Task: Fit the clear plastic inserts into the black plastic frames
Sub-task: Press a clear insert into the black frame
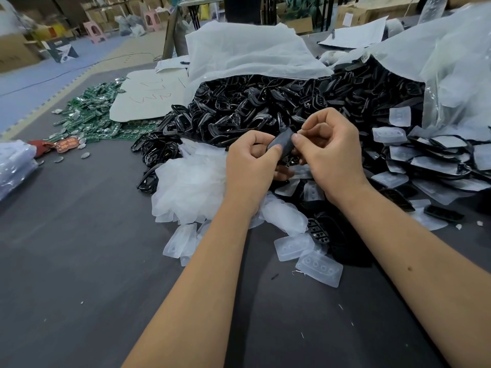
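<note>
While both thumbs press its face, the fingers (276,147) of the left hand (251,166) and right hand (330,152) clamp one black frame (282,141), insert seemingly seated, held above the worktop (79,261). Loose clear inserts (317,265) lie below the wrists, a black frame pile (239,107) spills from a bag (247,53) behind, green circuit boards (90,110) far left.

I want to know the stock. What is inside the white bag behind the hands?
The white bag lies open toward the person, with black plastic frames spilling out onto the table. How far back they fill it is hidden by the bag's cover.
</note>
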`<control>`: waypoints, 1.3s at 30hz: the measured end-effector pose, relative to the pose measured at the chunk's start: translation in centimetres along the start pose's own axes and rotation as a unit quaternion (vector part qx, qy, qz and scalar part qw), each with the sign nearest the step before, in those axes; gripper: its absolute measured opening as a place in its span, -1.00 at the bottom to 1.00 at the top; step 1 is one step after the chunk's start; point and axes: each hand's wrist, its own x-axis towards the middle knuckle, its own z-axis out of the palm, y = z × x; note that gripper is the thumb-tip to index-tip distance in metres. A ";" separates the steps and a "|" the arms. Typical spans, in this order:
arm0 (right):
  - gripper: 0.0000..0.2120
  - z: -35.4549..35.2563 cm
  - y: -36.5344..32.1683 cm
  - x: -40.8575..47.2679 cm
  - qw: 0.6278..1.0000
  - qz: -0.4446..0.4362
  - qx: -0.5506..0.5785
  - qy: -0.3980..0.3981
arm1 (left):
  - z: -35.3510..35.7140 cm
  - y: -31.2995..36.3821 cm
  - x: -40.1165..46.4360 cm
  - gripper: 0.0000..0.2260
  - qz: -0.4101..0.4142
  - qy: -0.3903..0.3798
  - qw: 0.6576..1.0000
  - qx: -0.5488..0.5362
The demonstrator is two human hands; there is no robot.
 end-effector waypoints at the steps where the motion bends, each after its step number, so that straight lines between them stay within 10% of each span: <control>1: -0.84 0.0 0.0 0.0 1.000 -0.006 -0.012 0.001 | 0.0 0.0 0.0 -0.91 0.002 0.000 1.000 0.007; 22: -0.93 0.7 -0.4 -0.3 0.975 -0.081 -0.205 0.042 | 0.5 -0.4 0.2 -0.89 0.059 0.003 0.988 0.144; 39: -0.88 0.6 -0.5 -0.4 0.994 -0.017 -0.106 0.011 | 0.4 0.0 -0.1 -0.93 0.037 0.000 0.996 0.085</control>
